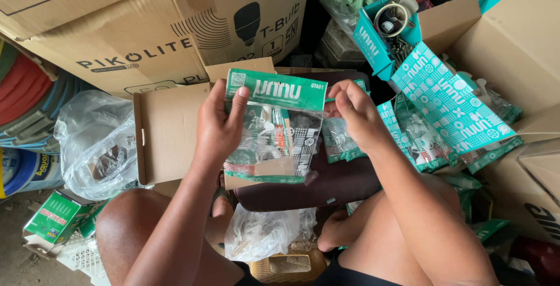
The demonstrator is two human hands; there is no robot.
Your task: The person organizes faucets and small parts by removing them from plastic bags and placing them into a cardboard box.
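Green-topped clear packet (274, 128) is held up flat for a look, left hand (217, 124) pinching its left edge and right hand (357, 117) nipping the top corner.

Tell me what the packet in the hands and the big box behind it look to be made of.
Packet: clear glossy plastic film, judging by its glare and see-through body, topped by a green header that looks like printed card. The left hand and right hand pinch it. Big box: brown corrugated cardboard, matte, with folded flaps and raw edges.
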